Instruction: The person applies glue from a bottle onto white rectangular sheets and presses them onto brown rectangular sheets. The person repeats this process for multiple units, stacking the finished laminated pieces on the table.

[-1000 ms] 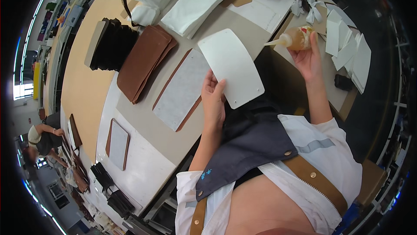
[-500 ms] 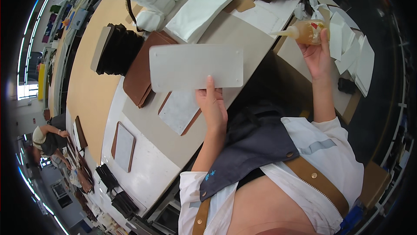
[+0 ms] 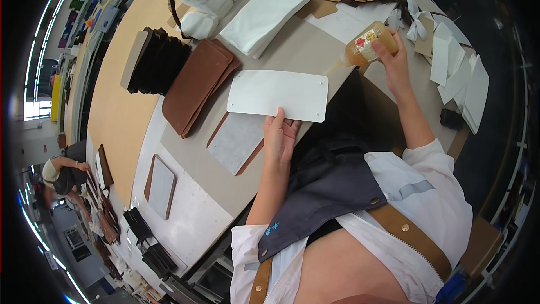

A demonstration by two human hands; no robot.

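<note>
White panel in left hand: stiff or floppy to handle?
Panel is probably stiff: it looks flat though the left hand grips just one long edge. Likely light too, being thin and held one-handed. Might slip, as its face looks smooth.

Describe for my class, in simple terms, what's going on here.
A person holds a white panel in the left grip, thumb on top. The right grip holds an amber bottle, its nozzle angled down and to the left. The panel, held up, partly hides a grey-faced brown piece on the table. Beyond that lie a stack of brown pieces and a stack of white pieces.
</note>
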